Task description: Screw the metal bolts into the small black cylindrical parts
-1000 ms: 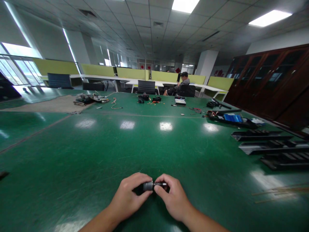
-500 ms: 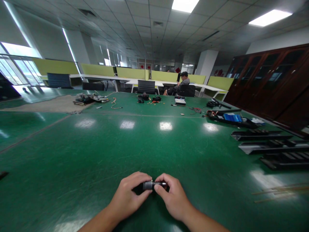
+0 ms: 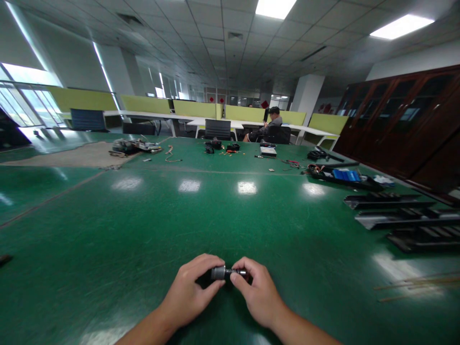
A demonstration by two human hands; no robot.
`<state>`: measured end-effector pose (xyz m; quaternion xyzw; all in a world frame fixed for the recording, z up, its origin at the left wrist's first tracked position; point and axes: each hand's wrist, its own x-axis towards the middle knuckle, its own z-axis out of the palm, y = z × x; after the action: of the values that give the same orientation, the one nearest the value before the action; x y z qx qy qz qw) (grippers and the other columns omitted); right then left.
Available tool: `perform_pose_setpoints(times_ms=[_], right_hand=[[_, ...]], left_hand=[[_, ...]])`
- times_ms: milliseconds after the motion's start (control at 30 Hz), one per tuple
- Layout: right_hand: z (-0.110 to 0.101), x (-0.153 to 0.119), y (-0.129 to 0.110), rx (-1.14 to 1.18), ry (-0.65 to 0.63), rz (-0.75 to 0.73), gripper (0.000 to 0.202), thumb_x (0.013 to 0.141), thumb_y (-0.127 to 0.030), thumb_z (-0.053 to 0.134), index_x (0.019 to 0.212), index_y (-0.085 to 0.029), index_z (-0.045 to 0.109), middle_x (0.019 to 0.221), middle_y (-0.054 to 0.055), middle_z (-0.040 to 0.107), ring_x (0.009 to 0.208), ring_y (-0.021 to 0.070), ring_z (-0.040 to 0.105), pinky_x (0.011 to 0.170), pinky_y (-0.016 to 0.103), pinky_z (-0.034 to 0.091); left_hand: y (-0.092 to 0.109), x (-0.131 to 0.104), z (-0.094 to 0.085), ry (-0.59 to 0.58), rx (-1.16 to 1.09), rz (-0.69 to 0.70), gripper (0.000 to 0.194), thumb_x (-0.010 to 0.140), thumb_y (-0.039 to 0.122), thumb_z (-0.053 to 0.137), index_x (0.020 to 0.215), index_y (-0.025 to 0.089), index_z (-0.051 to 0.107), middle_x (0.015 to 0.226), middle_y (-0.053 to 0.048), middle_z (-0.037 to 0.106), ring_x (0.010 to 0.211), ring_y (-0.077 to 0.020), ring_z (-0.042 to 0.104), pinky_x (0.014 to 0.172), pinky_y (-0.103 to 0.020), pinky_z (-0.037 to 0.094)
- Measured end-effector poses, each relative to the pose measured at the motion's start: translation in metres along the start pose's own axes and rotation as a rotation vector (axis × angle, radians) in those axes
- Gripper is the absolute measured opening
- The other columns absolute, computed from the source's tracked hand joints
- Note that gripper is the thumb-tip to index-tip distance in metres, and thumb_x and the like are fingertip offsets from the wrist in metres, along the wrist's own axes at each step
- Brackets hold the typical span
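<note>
The part (image 3: 218, 273) lies crosswise between my hands, low in view, over the near stretch of the table (image 3: 201, 215); I can't tell if it touches the top. My left hand (image 3: 190, 290) has its fingers closed on the thick barrel, and my right hand (image 3: 260, 293) pinches the slim shaft (image 3: 243, 272).

To work it well, I'd hold the barrel firm, let only the right fingers do the fine moving, and mind that shaft and barrel share one line. A skewed pull could bind it, I think, and a light pinch should give better feel.

The table is green, glossy and scuffed, with seams across it and glare from the lights (image 3: 276, 7). Black channels (image 3: 409, 219) sit to the right, thin sticks (image 3: 413, 282) nearer me. Beyond, a person (image 3: 274, 120) sits before low yellow-green partitions (image 3: 244, 113), and dark wood cabinets (image 3: 398, 124) line the right wall.
</note>
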<state>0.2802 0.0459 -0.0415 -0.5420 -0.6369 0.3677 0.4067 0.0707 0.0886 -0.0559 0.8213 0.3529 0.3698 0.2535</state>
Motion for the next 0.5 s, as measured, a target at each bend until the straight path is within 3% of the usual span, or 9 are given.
perform_pose_setpoints(times_ms=[500], right_hand=[[-0.0025,0.0002,0.0004,0.005,-0.006,0.003,0.011,0.092,-0.025,0.059,0.086,-0.019,0.066,0.075,-0.002,0.058,0.070,0.0140,0.053,0.063,0.024,0.036]], left_hand=[[0.0001,-0.0007,-0.0004,0.021,0.013,0.006,0.032,0.085,0.022,0.069,0.116,0.029,0.062,0.110,-0.002,0.067,0.104,-0.0179,0.063,0.094,-0.032,0.051]])
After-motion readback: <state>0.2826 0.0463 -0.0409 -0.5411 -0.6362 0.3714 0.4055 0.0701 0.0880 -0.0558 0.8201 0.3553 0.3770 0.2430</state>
